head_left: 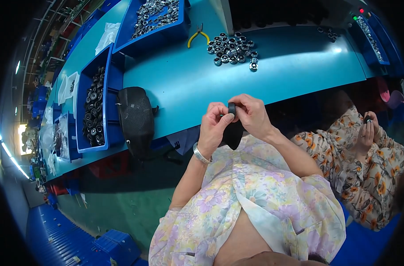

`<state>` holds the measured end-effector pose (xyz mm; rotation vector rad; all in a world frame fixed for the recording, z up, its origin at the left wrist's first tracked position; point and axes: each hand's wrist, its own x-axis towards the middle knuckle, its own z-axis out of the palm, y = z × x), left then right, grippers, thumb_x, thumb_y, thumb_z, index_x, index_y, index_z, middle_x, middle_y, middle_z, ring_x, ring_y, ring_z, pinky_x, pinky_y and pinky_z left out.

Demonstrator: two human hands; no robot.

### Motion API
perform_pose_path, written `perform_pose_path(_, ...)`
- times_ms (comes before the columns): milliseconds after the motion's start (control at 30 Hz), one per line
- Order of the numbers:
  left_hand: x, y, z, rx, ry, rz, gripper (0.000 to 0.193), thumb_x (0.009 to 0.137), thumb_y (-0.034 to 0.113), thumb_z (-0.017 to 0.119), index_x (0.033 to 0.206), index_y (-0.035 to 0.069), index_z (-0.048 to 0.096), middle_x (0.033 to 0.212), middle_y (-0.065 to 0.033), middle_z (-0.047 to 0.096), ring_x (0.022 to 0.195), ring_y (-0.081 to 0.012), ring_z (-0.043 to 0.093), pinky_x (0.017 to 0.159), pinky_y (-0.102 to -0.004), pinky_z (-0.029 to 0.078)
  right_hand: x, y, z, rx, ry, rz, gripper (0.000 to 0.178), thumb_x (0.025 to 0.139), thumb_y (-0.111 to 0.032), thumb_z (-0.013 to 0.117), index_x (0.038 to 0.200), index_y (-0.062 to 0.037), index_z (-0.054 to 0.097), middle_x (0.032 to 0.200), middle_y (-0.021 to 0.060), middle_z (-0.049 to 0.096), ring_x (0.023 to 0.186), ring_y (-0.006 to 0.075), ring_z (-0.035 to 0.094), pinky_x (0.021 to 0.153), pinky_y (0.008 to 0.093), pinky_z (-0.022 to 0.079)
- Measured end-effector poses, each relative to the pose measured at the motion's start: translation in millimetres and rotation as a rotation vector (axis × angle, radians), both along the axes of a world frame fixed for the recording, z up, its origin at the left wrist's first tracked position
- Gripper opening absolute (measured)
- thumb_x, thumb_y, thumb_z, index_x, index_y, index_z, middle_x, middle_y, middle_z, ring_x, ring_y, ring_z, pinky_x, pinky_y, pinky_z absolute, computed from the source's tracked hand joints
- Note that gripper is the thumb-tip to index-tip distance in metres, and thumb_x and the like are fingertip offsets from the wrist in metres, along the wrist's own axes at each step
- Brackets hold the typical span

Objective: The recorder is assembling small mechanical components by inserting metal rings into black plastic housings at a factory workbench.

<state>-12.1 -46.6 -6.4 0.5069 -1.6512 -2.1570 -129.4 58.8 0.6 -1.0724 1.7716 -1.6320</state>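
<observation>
Both hands meet in front of my body, just off the table's near edge. Between them is a small black ring-shaped part [231, 107], standing on its edge. My left hand [216, 122] pinches it from the left with thumb and forefinger. From the other side my right hand [251, 111] closes its fingers on the same part, hiding some of it. Beyond the hands, on the blue-green table [175, 102], lies a pile of shiny round metal-and-black parts [231, 48]. Yellow-handled pliers [199, 35] rest left of that pile.
A black mesh bag [136, 117] sits at the table's left edge, beside a blue bin [105, 106] of black wheels. Farther back stands a blue bin [184, 22] of shiny parts. Close on my right, a co-worker in a flowered top [370, 177] holds a small part.
</observation>
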Motion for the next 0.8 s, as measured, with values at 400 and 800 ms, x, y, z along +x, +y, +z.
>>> perform_pose_path(400, 3, 10, 25, -0.963, -0.069, 0.139, 0.025, 0.07, 0.002, 0.076, 0.087, 0.001, 0.057, 0.1, -0.0107, 0.052, 0.082, -0.0202, 0.056, 0.064, -0.0288, 0.049, 16, 20, -32, -0.375, -1.163, 0.246, 0.029, 0.096, -0.024, 0.056, 0.11, 0.0006, 0.054, 0.106, 0.0095, 0.06, 0.094, 0.0159, 0.062, 0.087, 0.0341, 0.054)
perform_pose_path(800, 11, 12, 42, -0.84, -0.084, 0.058, 0.043, 0.072, 0.01, 0.077, 0.109, 0.0, 0.058, 0.1, -0.0124, 0.057, 0.082, -0.0245, 0.06, 0.068, -0.0326, 0.052, 23, 19, -23, -0.42, -1.457, 0.402, 0.054, 0.083, -0.028, 0.073, 0.123, 0.0005, 0.049, 0.117, 0.0121, 0.057, 0.11, 0.0228, 0.057, 0.095, 0.0395, 0.05)
